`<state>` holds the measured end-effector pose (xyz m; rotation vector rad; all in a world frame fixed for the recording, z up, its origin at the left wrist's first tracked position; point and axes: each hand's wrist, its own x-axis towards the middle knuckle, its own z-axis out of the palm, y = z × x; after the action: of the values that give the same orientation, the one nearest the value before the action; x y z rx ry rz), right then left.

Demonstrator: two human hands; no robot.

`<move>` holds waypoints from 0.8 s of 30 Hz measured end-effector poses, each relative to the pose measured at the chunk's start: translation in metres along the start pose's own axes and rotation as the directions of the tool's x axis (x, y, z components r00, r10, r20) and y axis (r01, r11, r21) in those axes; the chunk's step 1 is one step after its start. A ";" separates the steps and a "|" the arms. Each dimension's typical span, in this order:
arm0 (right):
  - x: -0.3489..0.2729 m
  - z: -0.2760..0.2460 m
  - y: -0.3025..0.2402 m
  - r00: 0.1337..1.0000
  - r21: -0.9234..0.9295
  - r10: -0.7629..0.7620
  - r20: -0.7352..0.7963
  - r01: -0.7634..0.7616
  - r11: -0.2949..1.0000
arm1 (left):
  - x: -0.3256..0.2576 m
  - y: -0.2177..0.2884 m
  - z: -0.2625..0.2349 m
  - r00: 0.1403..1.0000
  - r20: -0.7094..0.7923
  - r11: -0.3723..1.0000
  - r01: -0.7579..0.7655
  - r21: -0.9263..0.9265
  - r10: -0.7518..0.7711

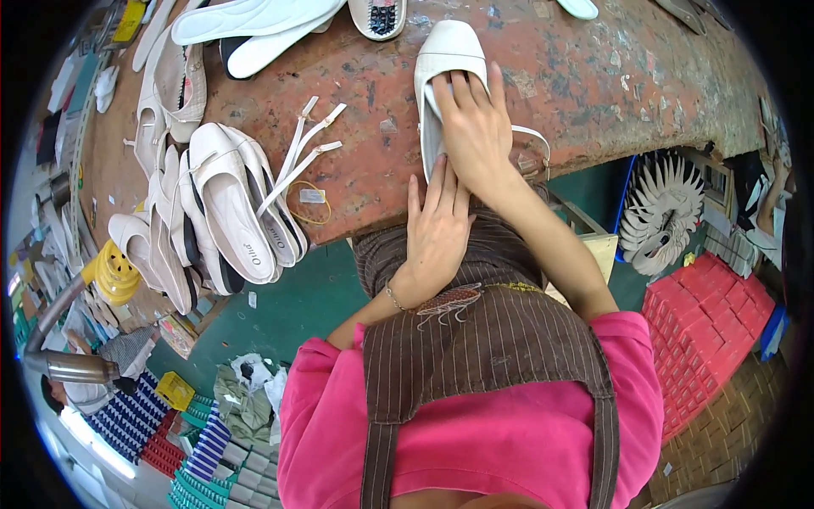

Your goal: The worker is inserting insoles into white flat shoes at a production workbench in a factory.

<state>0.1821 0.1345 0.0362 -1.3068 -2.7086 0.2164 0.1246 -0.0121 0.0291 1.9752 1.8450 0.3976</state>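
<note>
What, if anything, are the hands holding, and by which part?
White shoe: the right hand reaches inside its front, the left hand is at its heel end. A firm grip cannot be told.

Pink shirt with sleeves; brown apron, thin pale stripes, reddish leaf-like motif; thin bracelet on left wrist.

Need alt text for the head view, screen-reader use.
The right hand has its fingers inside a white shoe on a worn reddish workbench; the left hand is at its heel end. More white shoes cluster at left.
</note>
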 end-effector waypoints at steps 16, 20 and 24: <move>-0.016 0.008 -0.010 0.993 -0.085 -0.082 -0.087 0.075 0.994 | 0.001 -0.006 0.008 0.997 -0.078 0.999 -0.014 -0.033 0.012; -0.010 0.000 -0.012 0.997 -0.032 -0.081 -0.003 0.081 0.996 | 0.005 -0.002 0.004 0.998 -0.031 0.999 0.050 -0.021 -0.050; 0.001 0.004 -0.012 1.000 -0.100 0.025 0.015 -0.023 0.995 | 0.007 -0.005 -0.001 1.000 0.014 1.000 0.004 -0.030 -0.003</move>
<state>0.1709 0.1277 0.0346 -1.3695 -2.7510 0.0957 0.1203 -0.0043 0.0269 1.9495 1.8227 0.4070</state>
